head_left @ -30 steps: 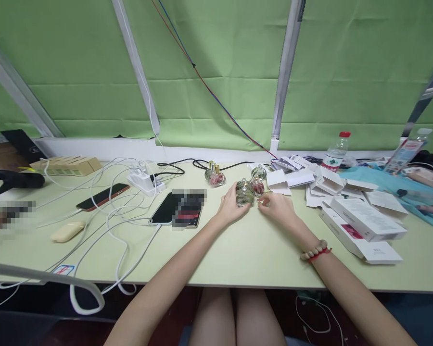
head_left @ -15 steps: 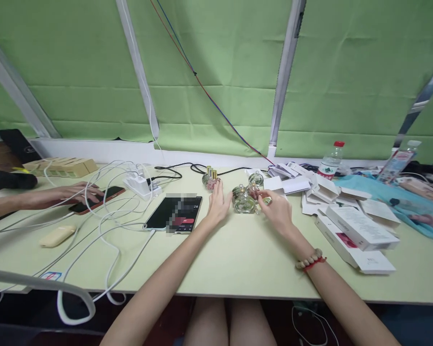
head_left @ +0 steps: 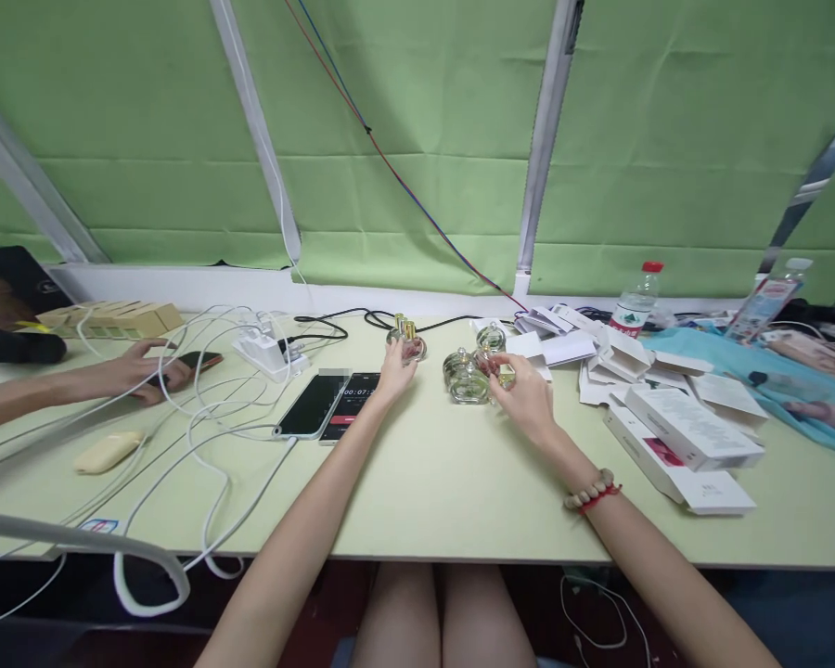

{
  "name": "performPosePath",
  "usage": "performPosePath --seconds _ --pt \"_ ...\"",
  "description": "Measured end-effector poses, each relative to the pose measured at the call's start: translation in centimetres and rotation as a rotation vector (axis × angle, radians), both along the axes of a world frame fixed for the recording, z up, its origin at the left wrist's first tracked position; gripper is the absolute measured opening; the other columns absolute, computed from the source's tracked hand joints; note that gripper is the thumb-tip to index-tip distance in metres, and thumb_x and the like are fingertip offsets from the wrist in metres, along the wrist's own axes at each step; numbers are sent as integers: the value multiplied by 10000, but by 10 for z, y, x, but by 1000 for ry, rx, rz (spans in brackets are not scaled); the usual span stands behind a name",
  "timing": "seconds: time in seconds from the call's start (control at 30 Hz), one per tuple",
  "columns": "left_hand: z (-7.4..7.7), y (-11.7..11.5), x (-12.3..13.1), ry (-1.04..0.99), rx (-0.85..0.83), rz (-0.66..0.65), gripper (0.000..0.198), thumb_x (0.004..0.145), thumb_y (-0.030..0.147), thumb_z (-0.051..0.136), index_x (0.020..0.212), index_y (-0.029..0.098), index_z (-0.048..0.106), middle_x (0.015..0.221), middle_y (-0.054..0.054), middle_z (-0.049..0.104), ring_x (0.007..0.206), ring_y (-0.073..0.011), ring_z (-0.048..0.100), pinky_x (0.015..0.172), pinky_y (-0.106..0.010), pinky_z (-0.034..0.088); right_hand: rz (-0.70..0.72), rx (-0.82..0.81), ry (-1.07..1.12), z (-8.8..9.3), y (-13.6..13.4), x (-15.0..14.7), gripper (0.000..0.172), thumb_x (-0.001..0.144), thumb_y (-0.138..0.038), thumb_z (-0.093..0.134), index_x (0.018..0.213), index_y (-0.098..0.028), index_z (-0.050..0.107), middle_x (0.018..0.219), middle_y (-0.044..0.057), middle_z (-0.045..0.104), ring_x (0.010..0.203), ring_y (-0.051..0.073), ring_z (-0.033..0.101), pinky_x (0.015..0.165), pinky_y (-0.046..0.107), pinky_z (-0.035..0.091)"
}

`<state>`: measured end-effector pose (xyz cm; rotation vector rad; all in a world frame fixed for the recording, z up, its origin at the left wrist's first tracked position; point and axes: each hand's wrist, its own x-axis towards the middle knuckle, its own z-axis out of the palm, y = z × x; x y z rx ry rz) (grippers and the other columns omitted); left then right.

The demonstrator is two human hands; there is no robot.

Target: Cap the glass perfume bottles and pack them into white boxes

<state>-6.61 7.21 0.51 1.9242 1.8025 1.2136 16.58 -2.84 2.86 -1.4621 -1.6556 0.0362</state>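
The left hand (head_left: 394,369) is resting at a small pinkish glass bottle (head_left: 416,350), left of the rounded green-tinted glass bottle (head_left: 468,386); the right hand (head_left: 519,388) is curving just right of the latter. The view is not showing whether either's fingers are pinching; smooth glass is probably needing gentle, even pressure.

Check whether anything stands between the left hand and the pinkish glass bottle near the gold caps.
Nothing visible does. The left hand is right at the pinkish glass bottle, overlapping its left side in view; whether they touch, I can't tell. The greenish glass bottle stands off to the right, out of that path.
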Motion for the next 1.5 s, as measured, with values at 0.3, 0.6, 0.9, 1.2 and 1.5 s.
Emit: performPosePath --seconds 0.3,0.6,0.9,1.2,1.5 --pt "5 -17 6 228 4 -23 621 751 160 473 1362 220 384 1416 -114 419 1356 -280 324 1084 -505 293 57 -153 -71 -5 3 2 267 782 -282 536 1010 -257 673 1042 1 704 748 166 637 733 301 454" --pt "-2 -19 14 295 -9 -19 419 798 242 479 1211 248 553 1322 -126 405 1273 -290 413 1039 -478 358 91 -145 -90 -8 4 3 245 764 -346 584 979 -262 666 986 -11 714 700 153 633 709 294 461" --pt "17 -55 35 487 -38 78 393 795 318 502 1137 156 609 1149 -181 492 1138 -350 482 966 -485 365 183 -96 -70 -14 11 6 254 777 -314 585 1007 -229 650 1005 15 702 701 152 624 711 290 459" --pt "28 -67 34 450 -62 209 304 795 354 557 1020 151 540 1089 -165 557 1012 -313 574 863 -406 432 168 -24 -50 -12 7 1 266 814 -338 534 1029 -221 639 1042 23 682 652 136 597 692 281 450" --pt "28 -62 28 268 -27 171 529 789 492 564 1198 173 459 1081 -132 601 1014 -288 592 854 -374 440 193 45 17 -12 8 1 203 821 -321 533 959 -224 645 1043 20 676 499 95 526 605 278 426"
